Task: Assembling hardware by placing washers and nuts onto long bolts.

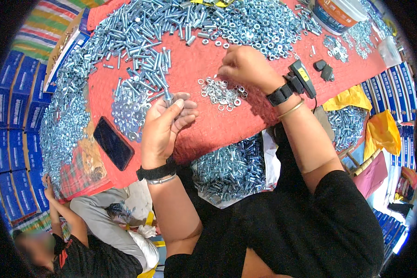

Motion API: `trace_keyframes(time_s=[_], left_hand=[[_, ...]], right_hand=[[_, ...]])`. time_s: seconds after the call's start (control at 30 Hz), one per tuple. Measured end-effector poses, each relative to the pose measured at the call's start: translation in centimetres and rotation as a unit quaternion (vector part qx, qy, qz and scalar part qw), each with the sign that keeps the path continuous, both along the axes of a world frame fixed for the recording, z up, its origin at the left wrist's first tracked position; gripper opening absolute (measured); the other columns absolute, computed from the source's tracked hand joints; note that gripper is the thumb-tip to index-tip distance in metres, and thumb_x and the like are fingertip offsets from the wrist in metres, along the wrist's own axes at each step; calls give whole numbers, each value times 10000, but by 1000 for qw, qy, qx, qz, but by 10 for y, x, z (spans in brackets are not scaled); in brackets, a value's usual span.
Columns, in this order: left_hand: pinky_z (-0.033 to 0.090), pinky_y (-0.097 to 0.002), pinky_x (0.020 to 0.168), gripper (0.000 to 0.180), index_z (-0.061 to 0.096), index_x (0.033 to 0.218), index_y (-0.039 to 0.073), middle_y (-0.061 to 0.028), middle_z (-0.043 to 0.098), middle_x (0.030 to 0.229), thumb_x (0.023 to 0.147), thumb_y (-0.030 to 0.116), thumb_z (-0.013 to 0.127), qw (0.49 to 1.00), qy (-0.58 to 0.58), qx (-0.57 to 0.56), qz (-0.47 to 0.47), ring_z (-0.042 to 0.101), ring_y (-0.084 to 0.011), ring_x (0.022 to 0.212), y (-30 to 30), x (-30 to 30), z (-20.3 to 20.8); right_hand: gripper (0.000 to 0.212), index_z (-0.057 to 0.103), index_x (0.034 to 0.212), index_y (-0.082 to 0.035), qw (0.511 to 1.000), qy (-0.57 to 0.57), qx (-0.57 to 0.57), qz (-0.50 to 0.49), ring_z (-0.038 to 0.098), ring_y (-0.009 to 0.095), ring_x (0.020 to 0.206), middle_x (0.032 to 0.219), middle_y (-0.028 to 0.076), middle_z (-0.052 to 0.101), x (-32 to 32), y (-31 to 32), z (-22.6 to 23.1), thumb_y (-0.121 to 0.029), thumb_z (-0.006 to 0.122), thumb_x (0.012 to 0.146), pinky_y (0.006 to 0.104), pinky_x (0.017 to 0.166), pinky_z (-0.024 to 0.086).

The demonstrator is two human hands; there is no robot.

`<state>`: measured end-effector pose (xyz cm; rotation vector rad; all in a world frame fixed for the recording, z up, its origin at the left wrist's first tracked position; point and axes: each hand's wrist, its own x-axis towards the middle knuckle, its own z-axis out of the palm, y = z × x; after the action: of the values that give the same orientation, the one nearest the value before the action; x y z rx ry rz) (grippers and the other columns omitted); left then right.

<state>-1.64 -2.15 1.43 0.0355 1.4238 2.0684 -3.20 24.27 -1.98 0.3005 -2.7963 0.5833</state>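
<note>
The left hand (167, 120), palm up with fingers half curled, pinches a metal bolt (167, 94) under its thumb; the bolt is silvery with a bluish shine, its lower part hidden by the grip. The right hand (243, 67) is curled loosely above the red cloth (194, 60), well apart from the bolt; whether it holds anything, I cannot tell. Between and just below the hands lies a pile of ring washers (222, 94); flat washers (129, 109) lie beside the left hand, near a dark phone (113, 142). Below the table edge, a white sack (271, 162) is full of loose bolts. To the right, yellow sheeting (352, 99) borders another batch of bolts (345, 125). Beyond the hands spreads a heap of bolts and nuts (259, 28), beside a white bucket (336, 16) with an orange and blue label, its contents hidden.
</note>
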Motion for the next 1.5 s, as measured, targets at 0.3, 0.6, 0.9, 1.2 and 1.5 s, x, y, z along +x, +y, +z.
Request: trace_keyframes(time_s=[0.3, 0.6, 0.9, 1.2, 1.5], left_hand=[[570, -262, 717, 206, 527, 1092, -40, -144, 648, 935, 924, 78, 516, 1000, -5, -6, -27, 665, -188, 789, 4, -2, -5], [560, -255, 686, 207, 528, 1082, -32, -130, 647, 915, 923, 100, 522, 999, 12, -26, -15, 664, -183, 762, -5, 0, 2], [556, -245, 668, 209, 531, 1077, -32, -125, 648, 912, 928, 114, 518, 999, 16, -32, -12, 663, -172, 751, -7, 0, 5], [563, -244, 685, 210, 522, 1083, -42, -136, 641, 922, 928, 100, 516, 999, 15, -38, -22, 663, -178, 768, -2, -2, 0], [555, -246, 664, 205, 531, 1057, -60, -121, 638, 887, 925, 98, 529, 993, 35, -88, -66, 646, -151, 721, 14, -1, -13]], right_hand=[[150, 684, 862, -105, 978, 105, 49, -172, 619, 312, 748, 832, 87, 606, -30, -3, -20, -234, 655, 791, 412, 649, 498], [156, 683, 852, -49, 996, 38, -55, -53, 637, 283, 713, 802, 105, 650, -25, 11, -6, -170, 673, 754, 364, 628, 503], [159, 677, 791, -84, 983, -14, 29, 182, 615, 280, 694, 744, 94, 619, 9, 9, 17, -137, 701, 644, 383, 629, 495], [164, 639, 790, -83, 985, -14, 60, 163, 605, 317, 735, 763, 97, 572, 20, 0, 14, -136, 664, 638, 424, 637, 488], [173, 664, 792, -21, 976, -9, -146, 160, 613, 234, 618, 697, 109, 630, 17, -15, 27, -140, 662, 666, 334, 575, 480]])
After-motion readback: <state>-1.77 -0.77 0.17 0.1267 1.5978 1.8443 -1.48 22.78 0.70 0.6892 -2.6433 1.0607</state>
